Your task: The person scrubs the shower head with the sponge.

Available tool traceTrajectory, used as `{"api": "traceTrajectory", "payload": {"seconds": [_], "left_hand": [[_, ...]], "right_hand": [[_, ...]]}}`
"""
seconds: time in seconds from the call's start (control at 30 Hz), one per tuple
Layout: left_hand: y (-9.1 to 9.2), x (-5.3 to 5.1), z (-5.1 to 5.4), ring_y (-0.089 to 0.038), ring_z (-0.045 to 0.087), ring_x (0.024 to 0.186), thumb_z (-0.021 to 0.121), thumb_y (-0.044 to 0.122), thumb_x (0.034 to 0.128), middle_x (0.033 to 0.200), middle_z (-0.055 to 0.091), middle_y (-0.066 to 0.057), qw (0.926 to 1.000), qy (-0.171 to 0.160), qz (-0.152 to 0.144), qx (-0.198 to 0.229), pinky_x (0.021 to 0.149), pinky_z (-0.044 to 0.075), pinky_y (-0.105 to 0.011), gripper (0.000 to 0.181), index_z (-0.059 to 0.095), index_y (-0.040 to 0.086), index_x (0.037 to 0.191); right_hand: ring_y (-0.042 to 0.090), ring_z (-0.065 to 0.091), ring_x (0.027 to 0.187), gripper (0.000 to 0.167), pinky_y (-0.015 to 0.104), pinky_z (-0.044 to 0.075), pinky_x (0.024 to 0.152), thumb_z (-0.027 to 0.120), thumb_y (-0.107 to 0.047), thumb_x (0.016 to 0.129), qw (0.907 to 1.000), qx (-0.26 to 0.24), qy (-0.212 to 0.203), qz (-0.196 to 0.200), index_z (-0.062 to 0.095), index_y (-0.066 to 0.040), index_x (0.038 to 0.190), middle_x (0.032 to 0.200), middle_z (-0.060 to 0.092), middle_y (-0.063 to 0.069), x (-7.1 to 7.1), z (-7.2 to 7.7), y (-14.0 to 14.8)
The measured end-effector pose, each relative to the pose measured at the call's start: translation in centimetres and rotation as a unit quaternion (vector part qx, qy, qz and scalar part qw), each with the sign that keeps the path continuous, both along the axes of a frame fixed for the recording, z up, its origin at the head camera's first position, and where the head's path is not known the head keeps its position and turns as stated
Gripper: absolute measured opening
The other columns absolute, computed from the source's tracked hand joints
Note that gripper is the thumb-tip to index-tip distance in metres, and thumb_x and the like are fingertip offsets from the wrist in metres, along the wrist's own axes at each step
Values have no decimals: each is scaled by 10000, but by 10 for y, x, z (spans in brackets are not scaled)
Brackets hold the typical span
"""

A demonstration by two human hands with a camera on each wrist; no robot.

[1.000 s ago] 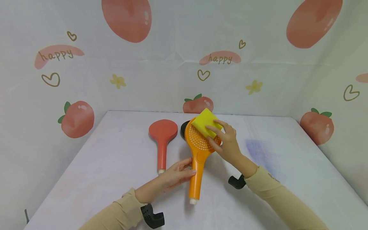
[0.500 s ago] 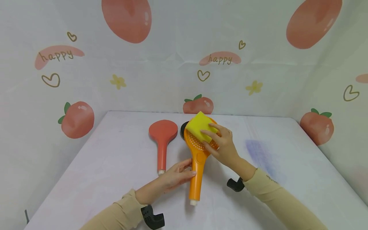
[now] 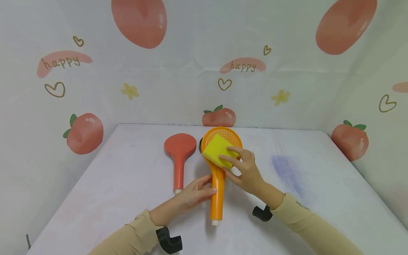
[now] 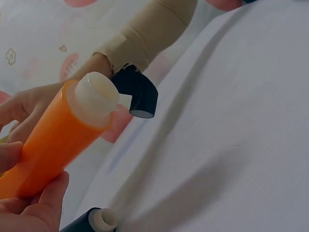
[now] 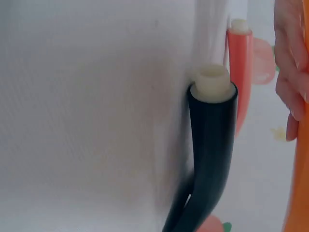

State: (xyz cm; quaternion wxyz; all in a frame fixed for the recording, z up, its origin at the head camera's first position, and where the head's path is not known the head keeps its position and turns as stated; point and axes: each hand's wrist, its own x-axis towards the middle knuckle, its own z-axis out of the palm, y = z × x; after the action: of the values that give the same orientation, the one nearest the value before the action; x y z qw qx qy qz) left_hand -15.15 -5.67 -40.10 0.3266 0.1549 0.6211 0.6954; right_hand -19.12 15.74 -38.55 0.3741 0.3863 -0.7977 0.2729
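Observation:
My left hand (image 3: 194, 195) grips the handle of an orange shower head (image 3: 217, 203), tilted up off the table with its perforated face towards me. In the left wrist view its pale threaded end (image 4: 99, 94) shows close up, with fingertips round the orange handle. A folded yellow sponge or cloth (image 3: 217, 150) lies against the lower part of the face, pinched by the fingers and thumb of my right hand (image 3: 247, 173). It covers part of the holes and the neck's top. Neither palm shows fully.
On the table (image 3: 127, 198) to the left lies a red shower head (image 3: 180, 146). A black shower head (image 5: 212, 135) lies behind the orange one, mostly hidden in the head view. A patterned cloth (image 3: 178, 85) hangs as a backdrop at the back and sides.
The yellow sponge or cloth has slid left and down across the face with my right hand, baring the upper holes. The orange head has turned slightly; my left hand keeps its grip.

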Motion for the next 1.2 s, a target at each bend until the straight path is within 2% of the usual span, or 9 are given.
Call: {"api": "traceTrajectory", "payload": {"seconds": [0.1,0.27,0.43,0.53,0.7,0.8,0.97,1.1,1.2], "left_hand": [[0,0,0,-126,507,1101,581,253,919,1444,332,-131,10000,-22,-7,-3,1060,418,-334,677,236,51,1467],[-1,0,0,-129,506,1110,587,258,917,1447,336,-138,10000,-3,4,16,1065,414,-343,688,231,48,1467],[-1,0,1,-128,496,1115,583,262,920,1448,331,-145,10000,20,-5,41,1067,411,-338,686,230,39,1465],[-1,0,0,-120,502,1101,580,264,922,1435,334,-158,10000,58,-20,51,1062,417,-331,684,233,25,1460],[-2,-2,-2,-104,524,1069,583,261,918,1392,363,-153,9998,63,108,127,1047,431,-317,664,264,16,1447],[-3,-3,-3,-101,531,1054,584,253,917,1382,369,-153,9996,79,210,161,1035,441,-310,662,268,5,1443],[-4,-3,-2,-108,536,1055,582,240,918,1379,366,-156,9995,93,272,146,1026,448,-297,656,266,3,1442],[-4,-3,-1,-116,526,1075,578,249,921,1403,354,-156,9995,95,277,99,1036,440,-298,654,264,22,1448],[-3,-2,-1,-116,520,1089,572,240,925,1427,337,-164,9995,96,283,85,1048,429,-311,660,246,24,1456]], "right_hand": [[295,475,1072,341,458,326,810,486,-415,936,9998,110,148,-23,655,-156,1080,1174,548,181,0,1,1],[356,487,1060,351,518,314,793,498,-399,939,9990,-42,243,-370,662,-125,1082,1163,554,224,-13,4,14],[409,471,1047,282,514,286,769,645,-194,840,9967,-385,52,-706,656,-99,1105,1200,521,243,-23,4,23],[406,477,1037,308,500,288,761,664,-162,797,9966,-446,-39,-695,659,-98,1098,1198,527,236,-21,2,23],[342,485,1068,307,499,314,786,508,-344,927,9994,-49,66,-346,656,-131,1090,1177,553,210,-7,-3,15],[319,488,1066,351,492,316,778,454,-392,942,9994,83,221,-264,660,-140,1073,1162,563,202,-3,-5,14],[376,494,1022,246,500,301,755,577,-242,876,9980,-266,140,-547,668,-108,1062,1158,556,225,-8,-2,23],[418,485,993,327,497,287,744,653,-91,744,9956,-575,-59,-739,669,-90,1070,1180,539,235,-11,-2,28],[414,481,983,313,493,285,748,651,-121,760,9963,-582,-133,-612,667,-94,1071,1173,535,237,-7,-4,25]]}}
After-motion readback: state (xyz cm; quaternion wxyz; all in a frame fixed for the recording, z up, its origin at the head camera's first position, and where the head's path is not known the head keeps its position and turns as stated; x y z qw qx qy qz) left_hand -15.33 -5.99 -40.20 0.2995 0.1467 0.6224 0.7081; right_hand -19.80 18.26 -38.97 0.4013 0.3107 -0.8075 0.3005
